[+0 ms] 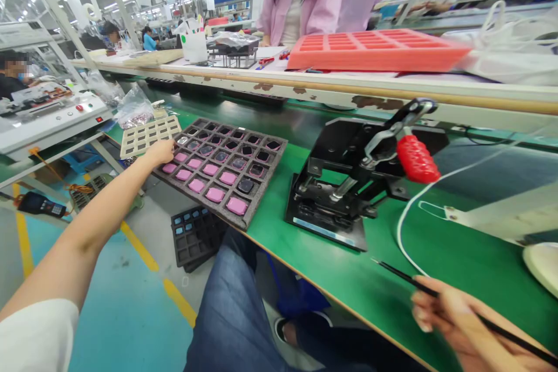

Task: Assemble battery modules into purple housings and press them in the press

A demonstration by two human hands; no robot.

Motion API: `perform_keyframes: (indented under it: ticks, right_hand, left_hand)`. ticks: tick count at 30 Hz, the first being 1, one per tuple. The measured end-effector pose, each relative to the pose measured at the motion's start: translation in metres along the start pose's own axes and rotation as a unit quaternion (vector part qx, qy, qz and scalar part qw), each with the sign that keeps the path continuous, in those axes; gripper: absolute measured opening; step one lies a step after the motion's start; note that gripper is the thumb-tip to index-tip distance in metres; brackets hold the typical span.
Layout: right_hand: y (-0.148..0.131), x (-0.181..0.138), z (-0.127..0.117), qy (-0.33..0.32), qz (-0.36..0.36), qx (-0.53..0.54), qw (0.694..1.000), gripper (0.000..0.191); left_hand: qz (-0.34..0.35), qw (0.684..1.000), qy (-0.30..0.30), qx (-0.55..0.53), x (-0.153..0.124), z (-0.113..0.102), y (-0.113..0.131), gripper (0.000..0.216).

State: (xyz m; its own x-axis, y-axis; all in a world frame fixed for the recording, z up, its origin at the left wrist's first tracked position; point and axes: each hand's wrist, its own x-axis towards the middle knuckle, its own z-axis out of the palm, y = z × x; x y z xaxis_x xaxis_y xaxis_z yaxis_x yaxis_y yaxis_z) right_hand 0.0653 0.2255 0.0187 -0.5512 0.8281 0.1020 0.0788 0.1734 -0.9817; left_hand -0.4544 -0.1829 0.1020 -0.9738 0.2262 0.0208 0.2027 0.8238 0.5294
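Note:
My left arm reaches out to the left, and my left hand (160, 151) rests at the far corner of a dark foam tray (261, 183) on the green table (357, 279). Its fingers curl down on a pocket there, and what they hold is hidden. The tray carries several pink-covered square parts (215, 194) and several dark ones. At the lower right my right hand (457, 319) is closed round thin black tweezers (401, 272) that point left over the table. A black press fixture (344, 186) with a red-handled toggle clamp (416, 158) stands between the hands.
A beige empty tray (148, 133) lies beyond the dark tray. Another dark tray (194, 235) sits on the floor by my knee. A white cable (403, 215) loops right of the fixture. Across the raised shelf are an orange-red tray (375, 49) and two people in pink coats.

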Motion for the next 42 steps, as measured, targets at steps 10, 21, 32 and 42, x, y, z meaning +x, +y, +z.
perform_keyframes:
  ticks: [10,21,32,42]
  right_hand:
    - [0.007,-0.024,0.008,0.011,-0.004,0.12,0.993,0.023]
    - [-0.038,-0.098,0.079,-0.17,-0.353,0.081,0.917,0.055]
    - [-0.024,-0.11,0.073,-0.17,-0.349,0.1,0.916,0.054]
    - [-0.012,-0.11,0.068,-0.207,-0.377,0.066,0.9,0.065]
  left_hand:
    - [0.079,0.906,-0.019,-0.415,-0.119,-0.002,0.046,0.042]
    - [0.003,0.787,-0.335,-0.518,-0.353,0.143,0.149,0.049]
    - [0.041,0.814,-0.359,-0.456,-0.37,0.148,0.156,0.046]
    - [0.01,0.794,-0.343,-0.503,-0.37,0.151,0.159,0.043]
